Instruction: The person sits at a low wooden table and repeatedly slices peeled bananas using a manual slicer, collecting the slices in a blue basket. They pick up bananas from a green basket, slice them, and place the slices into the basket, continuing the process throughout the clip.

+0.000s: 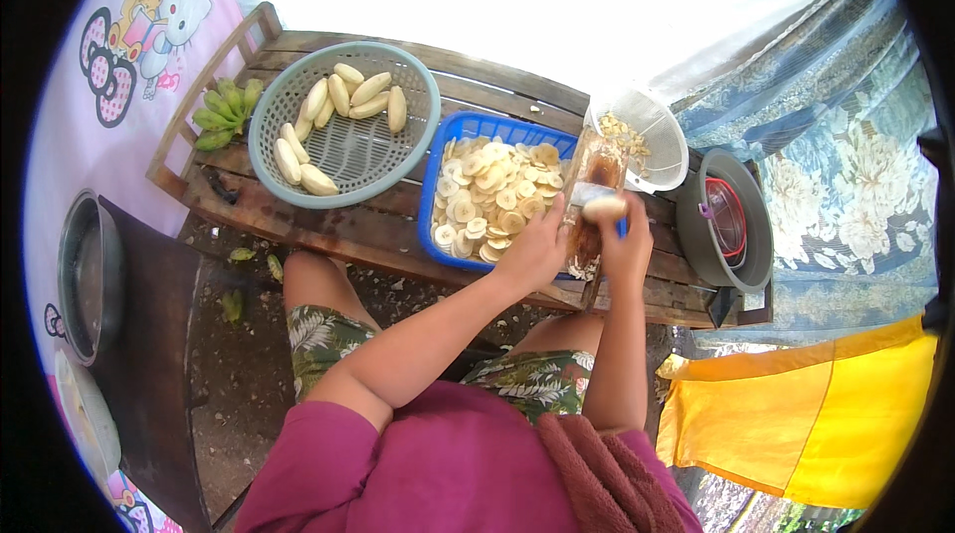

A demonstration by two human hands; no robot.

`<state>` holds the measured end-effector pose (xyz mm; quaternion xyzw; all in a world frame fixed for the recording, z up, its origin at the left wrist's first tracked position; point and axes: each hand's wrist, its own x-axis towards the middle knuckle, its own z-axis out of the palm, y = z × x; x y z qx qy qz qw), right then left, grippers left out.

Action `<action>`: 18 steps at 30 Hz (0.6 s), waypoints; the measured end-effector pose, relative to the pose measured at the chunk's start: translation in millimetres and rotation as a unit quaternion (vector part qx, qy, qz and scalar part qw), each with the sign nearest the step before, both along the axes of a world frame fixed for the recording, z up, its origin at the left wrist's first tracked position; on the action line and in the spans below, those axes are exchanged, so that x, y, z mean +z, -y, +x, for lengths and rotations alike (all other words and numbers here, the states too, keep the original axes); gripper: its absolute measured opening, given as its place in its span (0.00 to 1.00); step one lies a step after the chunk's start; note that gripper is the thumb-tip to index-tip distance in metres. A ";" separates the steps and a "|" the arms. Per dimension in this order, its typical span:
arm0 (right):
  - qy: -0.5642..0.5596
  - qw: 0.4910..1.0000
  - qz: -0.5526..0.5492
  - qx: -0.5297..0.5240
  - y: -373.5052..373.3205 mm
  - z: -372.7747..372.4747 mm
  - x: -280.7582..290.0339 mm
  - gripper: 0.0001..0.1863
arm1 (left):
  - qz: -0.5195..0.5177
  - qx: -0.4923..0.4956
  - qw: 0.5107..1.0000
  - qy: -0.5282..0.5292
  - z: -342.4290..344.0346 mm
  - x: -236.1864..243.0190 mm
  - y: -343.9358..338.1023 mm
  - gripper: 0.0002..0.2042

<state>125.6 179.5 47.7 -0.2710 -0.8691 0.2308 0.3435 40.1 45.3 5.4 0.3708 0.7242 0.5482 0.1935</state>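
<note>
Short-sleeved magenta shirt (pixel 458 463), reddish-brown towel (pixel 605 473) over its right side, dark green shorts (pixel 326 342) with pale leaf print

The left hand (pixel 532 253) is set at the left edge of the wooden slicing board (pixel 602 170), the left forearm (pixel 438 327) slanted below it. The right hand (pixel 629 240) is curled over the board's right side, the right forearm (pixel 619 344) held upright below.

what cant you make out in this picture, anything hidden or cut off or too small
All in the head view:
- Floor of the blue basket: covered by banana slices.
- Board surface under the peeled banana: hidden by that banana and the right hand.
- Exact nature of the bits in the white strainer: too small.
- Outer side of the pale container at lower left: cut off by the dark fisheye rim.
</note>
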 end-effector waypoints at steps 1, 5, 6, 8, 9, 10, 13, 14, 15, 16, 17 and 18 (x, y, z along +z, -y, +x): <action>0.007 1.000 0.030 -0.002 18.2 16.3 -1.0 0.23 | 0.003 0.000 1.000 0.006 0.2 -0.5 -0.9 0.28; 0.040 0.997 0.063 -0.037 39.9 36.5 -8.3 0.24 | 0.011 0.016 0.999 -0.030 2.6 -5.0 -1.8 0.28; 0.026 0.995 0.094 -0.033 27.6 23.0 -9.6 0.24 | 0.010 0.014 0.999 -0.034 3.4 -6.1 -1.3 0.28; 0.009 0.990 0.135 -0.044 -9.6 -16.1 -11.4 0.24 | 0.007 0.001 1.000 -0.018 0.5 -6.2 -2.5 0.28; 0.019 0.990 0.126 -0.067 -27.5 -35.4 -11.5 0.24 | -0.002 -0.004 1.000 -0.016 1.3 -5.5 -1.9 0.28; 0.011 0.990 0.121 -0.069 -42.9 -51.0 -9.0 0.24 | 0.003 -0.002 1.000 -0.017 0.5 -4.1 -1.9 0.28; 0.012 0.992 0.099 -0.073 -46.7 -54.1 -3.6 0.23 | 0.000 -0.003 1.000 -0.023 -1.6 1.9 -1.1 0.28; 0.000 0.992 0.114 -0.060 -36.3 -43.9 -1.3 0.23 | -0.005 -0.004 1.000 -0.014 -1.0 3.4 -0.7 0.28; 0.009 0.992 0.110 -0.063 -21.5 -29.6 -1.8 0.23 | -0.009 -0.004 1.000 -0.003 -1.1 4.3 -0.9 0.28; 0.002 0.991 0.122 -0.050 -2.3 -9.0 -4.2 0.23 | -0.012 -0.005 1.000 0.003 -0.9 4.4 -0.7 0.28; 0.028 0.988 0.142 -0.062 14.6 8.1 -5.7 0.23 | -0.009 -0.004 1.000 -0.005 -0.2 3.7 -0.6 0.28; 0.034 0.993 0.110 -0.040 31.5 28.9 -6.3 0.23 | -0.006 -0.001 1.000 -0.013 0.6 2.4 -0.4 0.28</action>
